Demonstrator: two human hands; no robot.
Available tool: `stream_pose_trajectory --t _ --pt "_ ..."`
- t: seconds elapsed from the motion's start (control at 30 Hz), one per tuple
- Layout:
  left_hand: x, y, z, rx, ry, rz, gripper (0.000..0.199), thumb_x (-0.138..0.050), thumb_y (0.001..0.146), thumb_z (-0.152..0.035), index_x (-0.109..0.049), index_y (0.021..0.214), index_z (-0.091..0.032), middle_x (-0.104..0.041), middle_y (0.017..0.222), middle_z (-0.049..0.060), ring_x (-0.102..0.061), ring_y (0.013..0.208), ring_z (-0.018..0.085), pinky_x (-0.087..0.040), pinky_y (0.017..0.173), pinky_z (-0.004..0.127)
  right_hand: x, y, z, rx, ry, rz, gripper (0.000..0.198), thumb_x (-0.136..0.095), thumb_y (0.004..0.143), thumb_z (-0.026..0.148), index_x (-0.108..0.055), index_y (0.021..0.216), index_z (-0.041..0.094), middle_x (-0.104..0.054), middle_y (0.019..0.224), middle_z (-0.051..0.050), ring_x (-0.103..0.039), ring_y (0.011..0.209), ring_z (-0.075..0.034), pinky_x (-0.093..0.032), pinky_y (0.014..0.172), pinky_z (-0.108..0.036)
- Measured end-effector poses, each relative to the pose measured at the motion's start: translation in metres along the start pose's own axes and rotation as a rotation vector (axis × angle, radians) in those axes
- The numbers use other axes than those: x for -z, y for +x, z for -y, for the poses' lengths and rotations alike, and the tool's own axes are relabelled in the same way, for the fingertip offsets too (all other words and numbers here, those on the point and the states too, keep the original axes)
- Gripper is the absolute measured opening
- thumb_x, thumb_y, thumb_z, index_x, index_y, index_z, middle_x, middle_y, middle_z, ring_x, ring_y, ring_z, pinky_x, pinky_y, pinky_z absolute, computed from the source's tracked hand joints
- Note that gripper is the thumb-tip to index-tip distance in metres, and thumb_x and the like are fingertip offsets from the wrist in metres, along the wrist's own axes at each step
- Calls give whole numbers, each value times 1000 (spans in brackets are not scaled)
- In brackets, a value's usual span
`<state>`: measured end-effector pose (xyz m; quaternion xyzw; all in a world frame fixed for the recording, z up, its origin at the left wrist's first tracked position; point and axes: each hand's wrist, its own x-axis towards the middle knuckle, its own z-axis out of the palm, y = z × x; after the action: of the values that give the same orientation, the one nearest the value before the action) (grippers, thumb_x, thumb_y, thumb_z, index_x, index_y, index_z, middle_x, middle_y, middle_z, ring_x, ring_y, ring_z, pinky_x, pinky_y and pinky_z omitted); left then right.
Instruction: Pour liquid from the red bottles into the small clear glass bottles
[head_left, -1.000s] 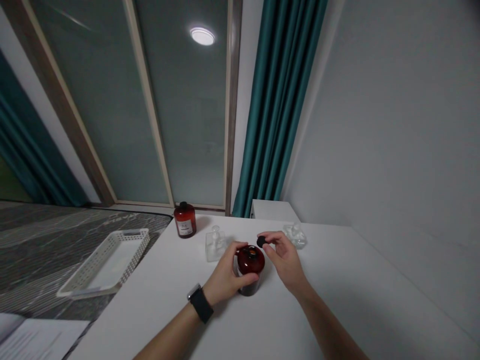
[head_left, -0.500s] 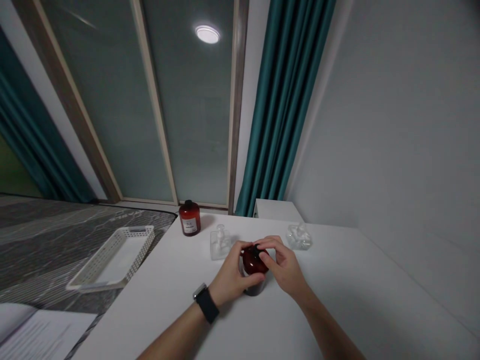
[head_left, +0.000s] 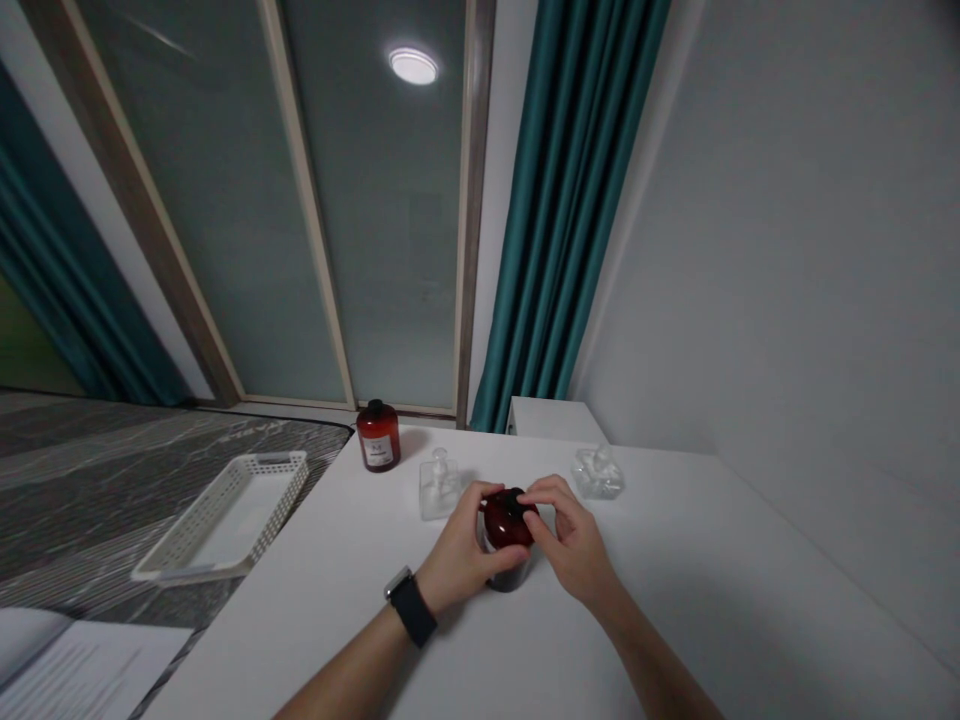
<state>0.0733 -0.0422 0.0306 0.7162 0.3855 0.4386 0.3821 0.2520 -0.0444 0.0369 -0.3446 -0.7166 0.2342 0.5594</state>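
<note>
A dark red-brown bottle (head_left: pixel 501 522) with a black cap (head_left: pixel 514 500) stands on the white table in front of me. My left hand (head_left: pixel 469 550) is wrapped around its side, thumb in front and fingers behind. At the top, my right hand (head_left: pixel 570 535) has its thumb and fingertips at the right side of the cap, in a loose pinch. Just behind my left hand is a clear glass bottle (head_left: pixel 439 488) with a round stopper. Another clear faceted glass piece (head_left: pixel 598 474) lies behind my right hand.
A second red-brown bottle (head_left: pixel 379 437) with a white label stands at the table's far left corner. Left of the white table (head_left: pixel 337 600), a white perforated basket (head_left: pixel 225 520) sits on a dark patterned surface, with an open book (head_left: pixel 90 665) nearer me. A white cabinet (head_left: pixel 559 420) adjoins the far edge.
The right thumb and fingertips have shifted slightly rightward around the cap, so more of the cap shows. My left hand and the bottle have stayed in place.
</note>
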Motion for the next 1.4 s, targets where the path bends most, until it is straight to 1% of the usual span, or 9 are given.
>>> stream_pose_trajectory --t 0.07,0.23,0.5,0.73,0.9,1.03,1.2,1.33,1.4 --pt "0 0 0 1 -4 0 60 -77 69 -18 -47 121 -19 -57 121 8 -54 114 28 -40 102 45 2 -2 0 -2 -3 -1 19 -55 91 19 -67 102 27 -59 97 -6 -59 96 -22 -50 85 -39" --pt "-1 1 -2 8 -28 -4 60 -77 68 -19 -48 120 -19 -58 120 9 -55 113 28 -40 102 45 3 -3 2 -6 29 45 26 -50 94 19 -65 113 29 -64 113 -7 -58 112 -23 -46 100 -44" --pt "0 0 -1 -18 -41 3 59 -76 69 -18 -48 121 -20 -57 122 9 -54 115 28 -40 103 46 1 0 7 20 -8 34 26 -50 94 19 -68 109 29 -69 109 -7 -57 112 -24 -46 100 -46" --pt "0 0 3 -1 -6 -12 60 -77 68 -19 -48 121 -20 -58 120 9 -55 113 29 -41 102 47 2 -4 9 -21 -24 18 24 -50 95 23 -67 111 28 -62 103 -8 -59 101 -23 -51 89 -41" --pt "0 0 2 -2 -17 -13 60 -77 68 -18 -49 121 -20 -57 120 9 -55 114 29 -41 102 46 1 -6 5 4 -17 23 24 -49 95 21 -67 110 28 -62 112 -8 -57 111 -24 -47 98 -43" --pt "-1 0 2 16 -8 -13 61 -78 68 -18 -48 121 -19 -57 121 9 -54 114 29 -40 102 46 2 -7 4 -4 -4 -17 21 -51 94 21 -67 106 28 -63 104 -7 -60 104 -23 -50 93 -41" --pt "-1 0 2 -2 2 -14 59 -77 69 -19 -49 121 -20 -58 119 8 -55 112 28 -41 101 45 3 -8 5 -47 44 21 24 -49 95 22 -64 114 28 -63 118 -9 -58 115 -24 -46 103 -45" --pt "0 0 -1 16 14 -13 60 -77 68 -20 -49 121 -19 -59 118 8 -55 112 28 -41 101 45 3 -8 4 -55 55 -24 21 -50 95 26 -66 109 27 -65 111 -9 -60 110 -24 -49 99 -43" --pt "0 0 -2 19 11 -11 60 -77 68 -20 -49 120 -19 -59 118 8 -56 112 28 -41 100 45 3 -9 4 -78 86 -17 22 -49 95 27 -65 110 27 -65 114 -8 -60 113 -24 -48 102 -43"
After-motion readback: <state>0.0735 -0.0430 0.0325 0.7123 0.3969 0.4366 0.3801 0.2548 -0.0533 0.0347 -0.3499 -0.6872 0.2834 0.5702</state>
